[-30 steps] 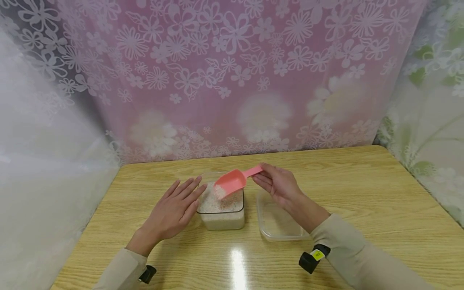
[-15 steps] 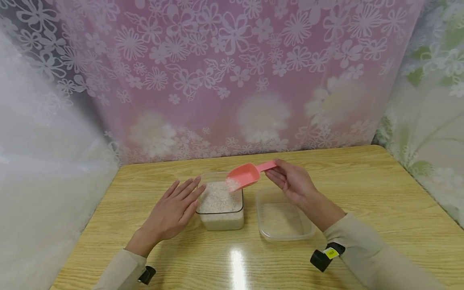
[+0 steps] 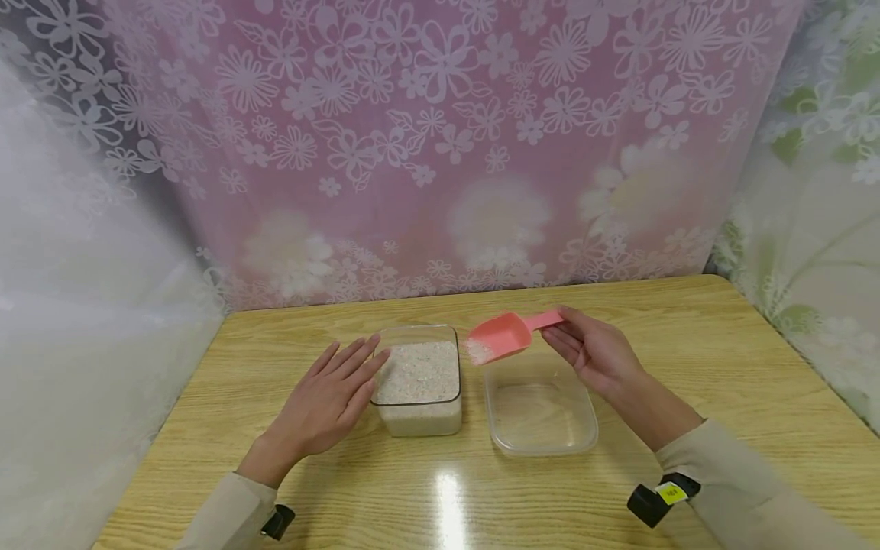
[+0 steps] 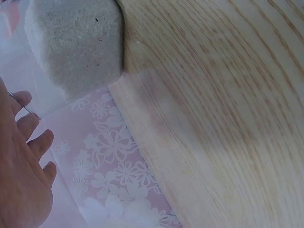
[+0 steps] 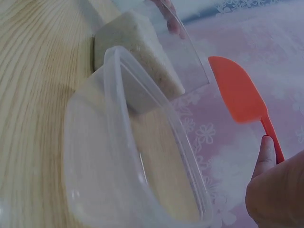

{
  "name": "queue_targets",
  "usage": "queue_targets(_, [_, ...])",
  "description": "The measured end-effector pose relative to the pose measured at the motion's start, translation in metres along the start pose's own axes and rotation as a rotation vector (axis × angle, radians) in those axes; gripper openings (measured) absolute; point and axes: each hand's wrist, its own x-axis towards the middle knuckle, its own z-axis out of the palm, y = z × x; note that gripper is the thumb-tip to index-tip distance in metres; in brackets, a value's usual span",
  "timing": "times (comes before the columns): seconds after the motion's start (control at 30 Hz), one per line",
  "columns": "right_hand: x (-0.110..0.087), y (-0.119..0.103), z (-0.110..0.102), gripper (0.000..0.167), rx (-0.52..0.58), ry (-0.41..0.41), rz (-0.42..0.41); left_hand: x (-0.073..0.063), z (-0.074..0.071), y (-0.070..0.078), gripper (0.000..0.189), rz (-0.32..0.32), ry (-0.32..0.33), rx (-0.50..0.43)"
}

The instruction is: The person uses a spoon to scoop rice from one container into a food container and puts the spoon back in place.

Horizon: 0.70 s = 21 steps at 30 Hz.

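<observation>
Head view: a tub (image 3: 543, 449) stands right of the rice container (image 3: 421, 419), whose rim the left hand (image 3: 330, 401), fingers straight, likely steadies from the left, contact unclear; to its right, the right hand (image 3: 605, 353) pinches a scoop (image 3: 503, 334) face-up, presumably retaining grains (image 3: 479, 351).

1. In front of the rice box (image 3: 419, 420), bare table (image 3: 371, 496) gives a wide passage.
2. Left of the rice box, the left hand (image 3: 328, 403) bars the way right up to the rim.
3. Over the rice box, the drop to the grain (image 3: 421, 373) is free beside that hand.
4. Right of the rice box, 1 narrow gap, then the clear tub (image 3: 543, 447).
5. Above and right of the rice box, the scoop (image 3: 507, 334) and right hand (image 3: 600, 353) hang in the way.
6. Behind the rice box, a strip of table, then the curtain (image 3: 440, 198).
</observation>
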Motion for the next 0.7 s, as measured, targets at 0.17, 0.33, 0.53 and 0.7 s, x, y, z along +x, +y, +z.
queue_targets(0.17, [-0.006,-0.003,-0.016,0.019,0.006,-0.015,-0.003,0.000,0.000,0.000,0.050,0.000,0.003,0.000])
queue_targets(0.33, [-0.011,-0.005,-0.030,0.018,-0.005,-0.025,-0.005,0.000,0.000,0.001,0.049,0.000,0.007,-0.008])
queue_targets(0.53, [-0.018,-0.003,-0.046,0.019,-0.057,-0.032,0.002,0.000,0.000,0.000,0.049,0.008,0.009,-0.006])
queue_targets(0.7, [-0.022,0.001,-0.052,0.020,-0.095,-0.050,0.002,0.000,-0.001,0.000,0.049,0.004,0.002,-0.006])
